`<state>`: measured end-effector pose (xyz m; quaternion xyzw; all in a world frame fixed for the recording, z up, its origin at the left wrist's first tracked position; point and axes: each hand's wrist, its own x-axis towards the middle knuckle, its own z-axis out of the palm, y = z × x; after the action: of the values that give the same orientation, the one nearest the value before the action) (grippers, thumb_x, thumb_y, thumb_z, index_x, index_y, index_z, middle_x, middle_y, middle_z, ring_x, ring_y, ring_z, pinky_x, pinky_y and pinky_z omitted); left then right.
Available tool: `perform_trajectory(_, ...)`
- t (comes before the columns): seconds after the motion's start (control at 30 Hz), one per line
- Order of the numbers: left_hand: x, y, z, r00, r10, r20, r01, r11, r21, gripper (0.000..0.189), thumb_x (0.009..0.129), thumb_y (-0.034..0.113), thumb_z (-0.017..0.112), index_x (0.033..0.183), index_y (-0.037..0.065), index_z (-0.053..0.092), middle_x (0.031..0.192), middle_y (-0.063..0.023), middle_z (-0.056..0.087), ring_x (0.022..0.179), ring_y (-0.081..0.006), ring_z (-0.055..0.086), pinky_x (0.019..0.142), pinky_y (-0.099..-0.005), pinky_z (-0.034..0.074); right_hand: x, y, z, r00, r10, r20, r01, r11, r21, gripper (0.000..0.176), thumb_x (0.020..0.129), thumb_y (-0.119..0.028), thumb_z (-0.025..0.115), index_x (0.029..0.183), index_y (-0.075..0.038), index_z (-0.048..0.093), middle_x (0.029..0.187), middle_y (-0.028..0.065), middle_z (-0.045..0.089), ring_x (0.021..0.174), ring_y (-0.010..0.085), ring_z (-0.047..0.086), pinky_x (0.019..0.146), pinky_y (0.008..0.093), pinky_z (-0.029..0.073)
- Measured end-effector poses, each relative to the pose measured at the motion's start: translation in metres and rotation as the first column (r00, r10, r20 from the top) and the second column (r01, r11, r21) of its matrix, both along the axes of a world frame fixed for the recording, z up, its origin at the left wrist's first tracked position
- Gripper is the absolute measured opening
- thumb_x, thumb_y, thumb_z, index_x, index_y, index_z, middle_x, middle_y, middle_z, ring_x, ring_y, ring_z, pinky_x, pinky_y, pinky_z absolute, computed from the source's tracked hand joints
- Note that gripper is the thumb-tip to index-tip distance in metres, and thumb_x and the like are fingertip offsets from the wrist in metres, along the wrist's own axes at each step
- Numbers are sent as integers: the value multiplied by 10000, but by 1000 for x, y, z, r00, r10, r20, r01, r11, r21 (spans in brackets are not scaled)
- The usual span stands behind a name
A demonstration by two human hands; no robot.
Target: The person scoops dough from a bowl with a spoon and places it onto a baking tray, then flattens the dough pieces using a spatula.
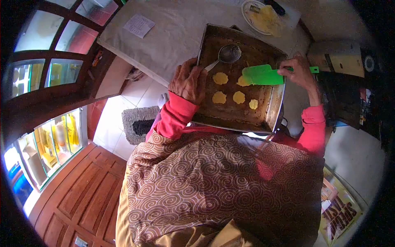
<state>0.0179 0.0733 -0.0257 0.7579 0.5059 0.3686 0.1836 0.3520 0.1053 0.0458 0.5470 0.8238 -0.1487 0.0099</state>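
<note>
My left hand (188, 81) is closed at the left rim of a deep rectangular baking pan (263, 47), with the handle of a metal ladle (229, 53) in its fingers. The ladle's round bowl is over the pan's upper part. In my right hand (297, 72) is a green spatula (263, 75), pinched near its handle. Its flat blade reaches left over the pan and partly covers one yellow batter round (242, 80). Several other flat yellow rounds (219, 97) lie on the pan's brown bottom, the smallest (253, 104) at the right.
A cloth-covered table (173, 24) extends behind the pan, with a paper note (139, 26) on it. At the back right stands a plate (251, 16) with yellow residue. A grey mat (129, 119) lies on the tiled floor at left, near a wooden door (90, 193).
</note>
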Motion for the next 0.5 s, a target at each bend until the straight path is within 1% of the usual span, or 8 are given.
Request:
perform_trajectory(0.07,-1,0,0,1000,3,1,-3,1000,7,213,767,179,528,942,63,563,982,-132,541,820,-334,513,701,-399,433,11,-3,-9,999,-28,-39,33,991,133,181,650,-258,652,668,-80,624,652,93,584,623,253,465,676,346,342)
perform_trajectory(0.17,0,-1,-2,1000,20,0,-20,1000,-11,208,764,177,529,932,60,566,978,-131,544,815,-335,514,701,-399,432,11,-5,1,994,-103,-24,103,995,-3,189,664,-262,642,670,-75,625,646,106,567,645,256,447,662,354,333)
perform_trajectory(0.27,0,0,-3,1000,28,-2,-28,1000,-10,202,763,173,529,921,55,570,982,-131,544,815,-333,514,697,-399,431,-1,-15,12,990,-123,65,117,989,94,190,680,-256,633,675,-66,618,633,121,549,674,263,445,642,360,333)
perform_trajectory(0.37,-2,0,-4,1000,20,-11,-20,1000,12,204,759,169,533,921,52,574,990,-131,543,818,-328,516,689,-395,433,-13,-30,22,955,-247,163,246,969,29,192,704,-239,616,695,-48,600,627,137,539,696,284,459,635,367,345)
perform_trajectory(0.43,-4,2,-5,999,1,-32,0,999,39,208,756,165,535,925,50,575,994,-133,543,822,-324,519,684,-392,437,-12,-47,18,947,-284,148,265,955,136,206,731,-263,584,737,-57,592,684,146,565,698,315,509,681,391,367)
perform_trajectory(0.47,-3,3,-2,1000,-3,-11,4,999,35,191,756,156,537,910,47,566,989,-134,539,816,-324,519,679,-392,438,-10,-57,17,942,-308,137,279,941,194,215,745,-275,568,759,-62,589,713,150,578,700,330,534,703,402,378)
perform_trajectory(0.5,-2,2,2,1000,-10,11,10,999,32,175,755,147,539,896,44,557,984,-135,535,809,-325,518,674,-392,438,-13,-70,17,932,-335,142,296,925,240,179,752,-240,558,789,-66,579,724,151,576,686,331,529,699,412,375)
